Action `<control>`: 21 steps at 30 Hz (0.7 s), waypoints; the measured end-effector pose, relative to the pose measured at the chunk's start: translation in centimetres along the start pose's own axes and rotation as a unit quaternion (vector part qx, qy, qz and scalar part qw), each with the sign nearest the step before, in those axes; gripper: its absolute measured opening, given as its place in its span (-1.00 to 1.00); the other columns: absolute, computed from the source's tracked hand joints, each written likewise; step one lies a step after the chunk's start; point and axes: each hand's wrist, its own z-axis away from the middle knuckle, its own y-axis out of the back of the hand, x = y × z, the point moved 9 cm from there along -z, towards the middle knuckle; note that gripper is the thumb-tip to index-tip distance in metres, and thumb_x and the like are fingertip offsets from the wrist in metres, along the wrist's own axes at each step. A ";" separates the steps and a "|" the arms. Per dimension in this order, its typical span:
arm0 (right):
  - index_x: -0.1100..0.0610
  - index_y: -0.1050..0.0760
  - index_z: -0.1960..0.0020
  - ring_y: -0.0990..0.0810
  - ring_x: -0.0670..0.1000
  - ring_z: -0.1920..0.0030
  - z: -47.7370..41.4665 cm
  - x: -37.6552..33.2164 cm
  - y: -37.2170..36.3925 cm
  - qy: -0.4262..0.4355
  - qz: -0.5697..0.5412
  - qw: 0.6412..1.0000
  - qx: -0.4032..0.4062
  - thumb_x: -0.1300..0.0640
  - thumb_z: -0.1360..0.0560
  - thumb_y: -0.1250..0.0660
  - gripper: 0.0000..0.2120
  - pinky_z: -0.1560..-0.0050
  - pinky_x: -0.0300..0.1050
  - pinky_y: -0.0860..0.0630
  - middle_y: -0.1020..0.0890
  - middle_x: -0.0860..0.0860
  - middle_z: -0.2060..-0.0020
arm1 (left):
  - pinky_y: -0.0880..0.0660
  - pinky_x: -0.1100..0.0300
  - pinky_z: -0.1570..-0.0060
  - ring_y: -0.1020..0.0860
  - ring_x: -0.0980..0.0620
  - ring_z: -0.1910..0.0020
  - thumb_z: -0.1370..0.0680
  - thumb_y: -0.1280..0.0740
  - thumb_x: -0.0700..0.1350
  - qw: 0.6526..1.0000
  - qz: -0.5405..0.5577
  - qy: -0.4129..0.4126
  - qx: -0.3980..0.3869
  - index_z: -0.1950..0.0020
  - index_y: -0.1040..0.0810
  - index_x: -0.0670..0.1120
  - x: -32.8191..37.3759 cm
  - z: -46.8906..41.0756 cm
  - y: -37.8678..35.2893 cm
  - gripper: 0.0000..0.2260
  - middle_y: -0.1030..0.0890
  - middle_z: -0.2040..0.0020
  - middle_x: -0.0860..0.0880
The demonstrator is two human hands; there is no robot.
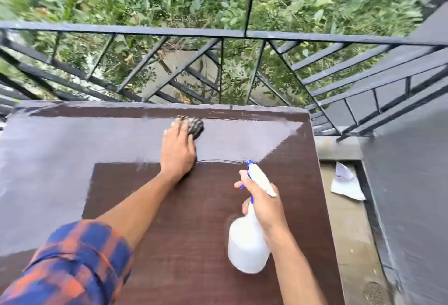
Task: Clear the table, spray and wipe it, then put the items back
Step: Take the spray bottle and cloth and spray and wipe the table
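The dark brown table (pixel 72 149) fills the lower view, its top bare and shiny with wet streaks near the far edge. My left hand (pixel 179 146) lies flat near the far middle, fingers pressing a dark patterned cloth (pixel 196 126) onto the surface. My right hand (pixel 261 205) grips the neck of a white spray bottle (pixel 247 246) with a blue trigger, holding it just above the table's right part, nozzle pointing away from me.
A black metal railing (pixel 218 35) runs right behind the table's far edge, with green foliage beyond. To the right, a concrete floor strip holds a crumpled white paper (pixel 346 183) and a floor drain (pixel 374 292), beside a grey wall (pixel 412 195).
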 end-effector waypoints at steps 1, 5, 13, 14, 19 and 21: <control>0.00 -0.66 0.03 -0.38 0.05 0.49 0.2 0.1 -1.1 -0.004 0.009 1.000 -0.014 -0.06 -0.57 -0.40 -0.86 0.30 -0.16 -0.40 -0.71 0.01 0.02 | -0.21 -0.18 -0.47 -0.34 -0.26 -0.44 -0.62 -0.11 -0.06 1.000 -0.004 0.027 0.013 -0.47 -0.38 -0.19 -2.4 0.9 1.3 -0.56 -0.37 -0.48 -0.25; -0.02 -0.67 0.03 -0.38 0.05 0.48 1.3 0.7 -4.2 -0.009 0.029 0.998 -0.060 -0.06 -0.57 -0.40 -0.86 0.33 -0.20 -0.41 -0.71 0.00 -0.01 | -0.16 -0.15 -0.49 -0.30 -0.24 -0.47 -0.63 -0.10 -0.04 0.991 -0.007 0.121 0.057 -0.50 -0.35 -0.19 -8.8 5.9 4.8 -0.54 -0.36 -0.49 -0.25; -0.07 -0.67 0.01 -0.39 0.06 0.46 3.5 2.6 -3.9 -0.015 0.035 0.996 -0.083 -0.06 -0.57 -0.39 -0.89 0.24 -0.17 -0.44 -0.70 0.03 0.01 | -0.14 -0.17 -0.51 -0.28 -0.27 -0.48 -0.63 -0.22 -0.11 0.957 0.029 0.262 0.121 -0.53 -0.29 -0.20 -6.0 11.5 3.7 -0.52 -0.30 -0.51 -0.29; -0.06 -0.67 0.02 -0.40 0.06 0.46 3.6 2.9 -3.2 -0.018 0.036 0.996 -0.078 -0.06 -0.57 -0.39 -0.89 0.22 -0.14 -0.43 -0.70 0.03 0.01 | -0.14 -0.18 -0.51 -0.27 -0.27 -0.49 -0.63 -0.22 -0.10 0.956 0.037 0.267 0.117 -0.54 -0.28 -0.19 -4.9 11.6 3.1 -0.51 -0.29 -0.52 -0.29; -0.02 -0.69 0.01 -0.40 0.04 0.49 4.1 4.0 1.6 -0.027 0.027 0.998 -0.041 -0.01 -0.55 -0.41 -0.89 0.28 -0.15 -0.44 -0.71 0.02 0.04 | -0.18 -0.17 -0.48 -0.28 -0.27 -0.48 -0.62 -0.22 -0.07 0.983 0.035 0.168 0.058 -0.52 -0.29 -0.21 4.5 11.1 -1.3 -0.51 -0.30 -0.51 -0.29; -0.01 -0.69 -0.01 -0.40 0.04 0.50 4.2 4.2 4.1 -0.029 0.013 0.999 -0.022 0.02 -0.56 -0.41 -0.89 0.31 -0.16 -0.43 -0.72 0.03 0.05 | -0.17 -0.17 -0.49 -0.26 -0.26 -0.50 -0.61 -0.20 -0.04 0.991 0.029 0.129 0.021 -0.53 -0.28 -0.21 8.6 11.0 -3.7 -0.48 -0.28 -0.52 -0.29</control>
